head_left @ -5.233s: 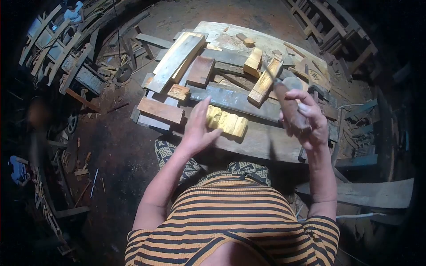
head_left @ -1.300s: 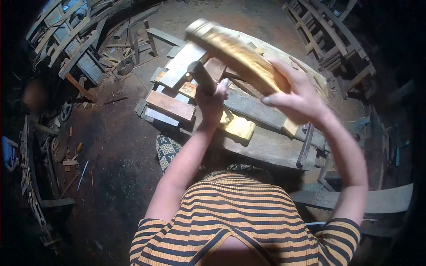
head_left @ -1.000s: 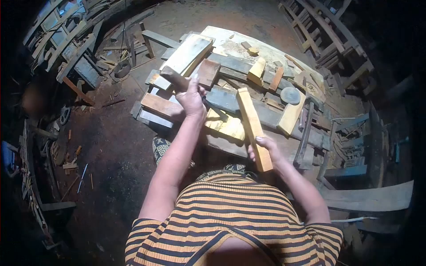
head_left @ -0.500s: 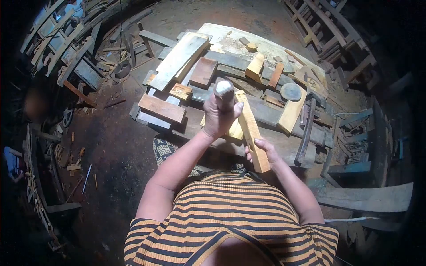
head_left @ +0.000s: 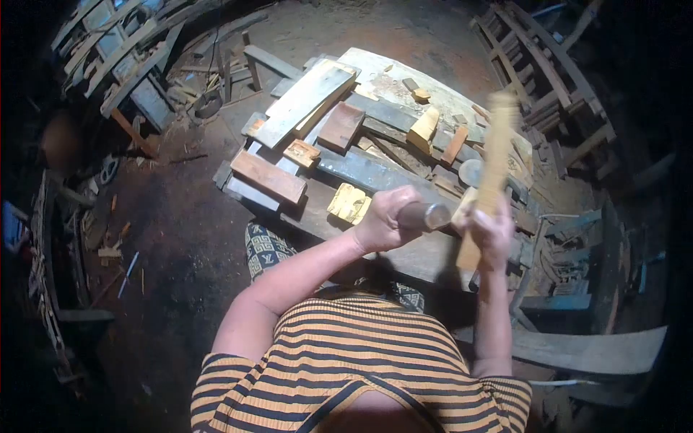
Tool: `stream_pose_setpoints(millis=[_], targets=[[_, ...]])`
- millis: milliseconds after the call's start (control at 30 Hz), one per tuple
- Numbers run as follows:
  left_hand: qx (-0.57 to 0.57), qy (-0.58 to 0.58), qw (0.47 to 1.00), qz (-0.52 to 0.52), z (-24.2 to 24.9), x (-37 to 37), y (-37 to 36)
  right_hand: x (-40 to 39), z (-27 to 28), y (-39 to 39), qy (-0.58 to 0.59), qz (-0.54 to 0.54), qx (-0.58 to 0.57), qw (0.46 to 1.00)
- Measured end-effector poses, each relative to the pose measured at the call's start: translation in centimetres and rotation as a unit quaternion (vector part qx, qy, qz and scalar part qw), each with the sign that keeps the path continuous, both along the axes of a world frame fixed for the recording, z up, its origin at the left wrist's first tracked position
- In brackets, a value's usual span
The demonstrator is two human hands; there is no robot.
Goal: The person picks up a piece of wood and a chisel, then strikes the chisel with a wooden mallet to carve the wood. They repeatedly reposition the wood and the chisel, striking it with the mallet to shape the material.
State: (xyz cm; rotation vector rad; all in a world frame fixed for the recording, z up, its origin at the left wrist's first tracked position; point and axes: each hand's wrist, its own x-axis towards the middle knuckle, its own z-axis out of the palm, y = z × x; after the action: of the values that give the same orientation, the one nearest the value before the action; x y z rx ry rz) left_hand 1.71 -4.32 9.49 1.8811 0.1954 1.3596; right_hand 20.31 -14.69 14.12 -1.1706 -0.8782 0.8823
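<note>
My left hand [head_left: 390, 220] is wrapped round a dark cylindrical handle [head_left: 424, 216], its round end toward the camera. To the right, my right hand [head_left: 493, 229] grips a long pale wooden piece [head_left: 494, 159] that stands up, its upper end blurred. A yellow carved block [head_left: 349, 203] lies on the workbench [head_left: 325, 238] just left of my left hand. Behind my right hand, a curved pale wooden piece is partly hidden.
Planks [head_left: 307, 101], a reddish-brown block [head_left: 341, 125], a brown bar [head_left: 268, 177] and a wedge-shaped block [head_left: 424, 128] lie across the bench. Wooden racks [head_left: 548, 86] stand at the back right, and scrap wood lies at the left.
The long wooden piece has moved right and up in my right hand. My left hand has moved right and down with the handle, and the yellow block now shows more fully.
</note>
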Motion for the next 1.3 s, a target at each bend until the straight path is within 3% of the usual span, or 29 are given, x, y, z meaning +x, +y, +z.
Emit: stream_pose_setpoints(millis=[67, 100, 167, 233, 267, 300, 367, 400, 433, 500, 533, 567, 600, 633, 700, 767, 833, 900, 933, 967, 1033, 1067, 1133, 1167, 1233, 1267, 1300], targets=[[0.01, 0.024, 1.0, 0.009, 0.4, 0.4, -0.3, -0.2, 3.3, -2.2, -0.094, -0.051, 0.089, 0.99], [0.005, 0.019, 1.0, 0.016, 0.3, 0.7, -0.6, -0.3, 3.2, -3.2, -0.08, -0.103, 0.108, 0.986], [0.019, 0.032, 0.999, -0.002, 0.1, 1.4, -0.7, -1.0, 2.8, -5.3, -0.15, -0.089, 0.144, 0.974], [0.029, 0.017, 0.999, 0.014, -0.1, 1.9, -0.7, -0.4, 0.8, -6.5, -0.36, 0.012, 0.069, 0.93], [0.039, 0.007, 0.999, 0.023, -0.1, 1.9, -0.7, -1.6, 1.7, -7.3, -0.298, 0.02, -0.058, 0.953], [0.048, 0.0, 0.998, 0.03, -0.3, 1.8, -0.8, -1.2, 2.4, -7.3, -0.347, 0.031, -0.043, 0.936], [0.044, -0.001, 0.998, 0.04, -0.2, 1.9, -0.9, -0.4, 3.5, -8.3, -0.328, -0.047, -0.057, 0.942], [0.047, -0.003, 0.998, 0.035, -0.1, 2.0, -0.9, -0.4, 3.9, -8.7, -0.21, -0.076, -0.009, 0.975], [0.049, -0.004, 0.998, 0.03, 0.0, 2.0, -1.0, -0.6, 4.2, -8.2, -0.244, -0.087, 0.115, 0.959], [0.044, 0.003, 0.999, 0.025, -0.3, 2.3, -1.0, -2.8, 5.7, -8.3, -0.027, -0.076, 0.241, 0.967], [0.051, -0.001, 0.998, 0.028, -0.4, 2.4, -1.0, -2.4, 4.6, -8.3, -0.049, -0.044, 0.242, 0.968], [0.058, -0.006, 0.998, 0.033, -0.4, 2.4, -0.9, -2.5, 2.8, -8.9, -0.094, -0.062, 0.153, 0.982], [0.058, -0.008, 0.998, 0.037, -0.2, 2.4, -0.8, -1.7, 2.0, -8.8, -0.267, -0.021, 0.051, 0.962], [0.041, 0.0, 0.998, 0.038, -0.1, 2.3, -0.9, -0.9, 1.8, -8.9, -0.428, 0.02, -0.054, 0.902], [0.023, 0.008, 0.999, 0.039, -0.2, 2.3, -0.9, -0.5, 2.4, -9.0, -0.456, -0.015, -0.012, 0.89], [0.054, 0.005, 0.998, 0.044, -0.6, 2.5, -0.9, 0.8, 1.8, -9.9, -0.329, -0.07, 0.109, 0.935], [0.053, 0.006, 0.998, 0.044, -0.8, 2.6, -1.1, -3.2, 5.1, -8.9, -0.154, -0.123, 0.189, 0.962], [0.059, 0.006, 0.997, 0.049, -0.7, 2.5, -1.0, -3.5, 3.5, -9.7, -0.106, -0.112, 0.131, 0.979], [0.053, -0.005, 0.997, 0.048, -0.7, 2.6, -0.9, 0.1, -0.3, -10.3, -0.303, -0.067, 0.131, 0.942], [0.046, -0.016, 0.998, 0.046, -0.8, 2.6, -0.9, -0.1, 1.0, -9.6, -0.558, -0.044, -0.024, 0.828], [0.044, -0.021, 0.998, 0.041, -0.8, 2.7, -0.9, -2.2, 2.4, -9.0, -0.386, -0.048, -0.054, 0.92], [0.042, -0.027, 0.998, 0.04, -0.7, 2.7, -0.8, -0.9, 1.9, -9.3, -0.332, -0.078, 0.014, 0.94], [0.046, -0.021, 0.998, 0.044, -0.8, 2.7, -0.8, -0.8, 3.3, -9.5, -0.207, -0.084, 0.113, 0.968], [0.051, -0.017, 0.997, 0.049, -0.7, 2.8, -0.9, -3.2, 4.9, -9.0, -0.067, -0.119, 0.199, 0.97], [0.055, -0.019, 0.997, 0.047, -0.8, 2.8, -0.9, -3.0, 3.5, -9.4, -0.012, -0.104, 0.222, 0.969], [0.056, -0.022, 0.997, 0.049, -0.7, 2.8, -0.8, -3.3, 1.8, -9.1, -0.006, -0.113, 0.168, 0.979], [0.058, -0.023, 0.997, 0.05, -0.7, 2.8, -0.7, -2.5, 1.4, -9.1, -0.332, -0.073, 0.019, 0.94]])
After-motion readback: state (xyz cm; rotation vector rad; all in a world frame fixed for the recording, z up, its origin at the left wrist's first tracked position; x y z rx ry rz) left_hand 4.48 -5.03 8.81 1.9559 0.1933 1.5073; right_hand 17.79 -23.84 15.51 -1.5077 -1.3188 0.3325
